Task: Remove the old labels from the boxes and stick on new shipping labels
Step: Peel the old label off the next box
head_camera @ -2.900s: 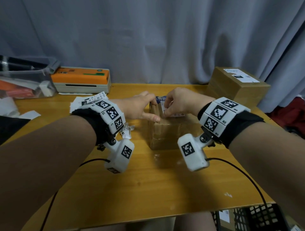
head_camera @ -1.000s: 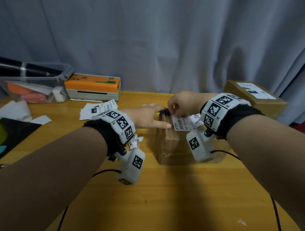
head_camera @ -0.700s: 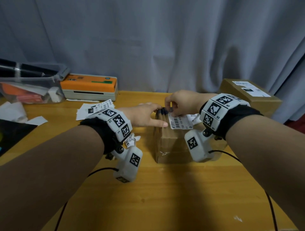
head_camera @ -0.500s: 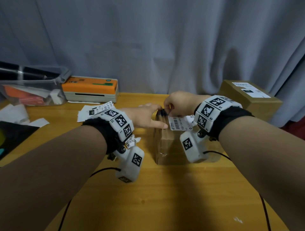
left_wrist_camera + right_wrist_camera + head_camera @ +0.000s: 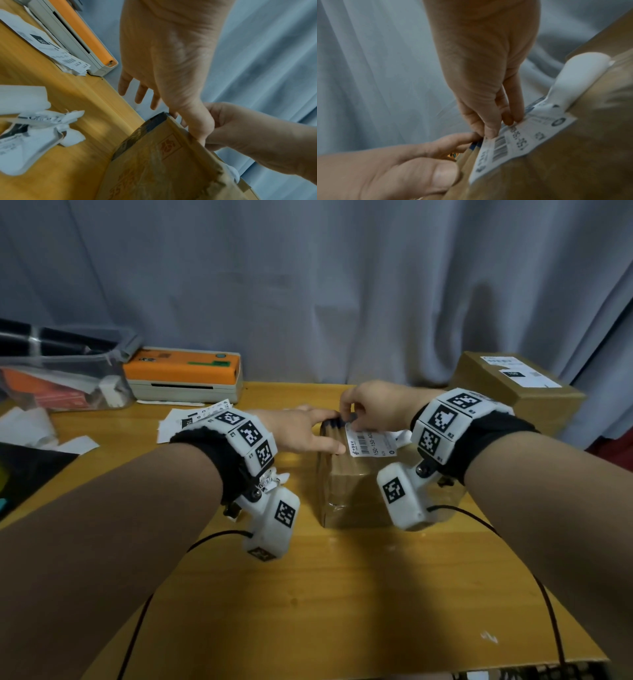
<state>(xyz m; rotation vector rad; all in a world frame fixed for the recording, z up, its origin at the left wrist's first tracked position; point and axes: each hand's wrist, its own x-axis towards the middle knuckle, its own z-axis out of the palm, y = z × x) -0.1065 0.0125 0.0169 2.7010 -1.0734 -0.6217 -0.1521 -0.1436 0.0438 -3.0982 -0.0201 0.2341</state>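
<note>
Wooden table [image 5: 342,594] (grey curtain [image 5: 308,285] behind)

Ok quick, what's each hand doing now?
Left hand: open, fingers straight, steadying the box.
Right hand: closed, pinching the label on the box top.

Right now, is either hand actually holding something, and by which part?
The right hand pinches the white label by its far edge. The left hand steadies the box at its top left edge.
</note>
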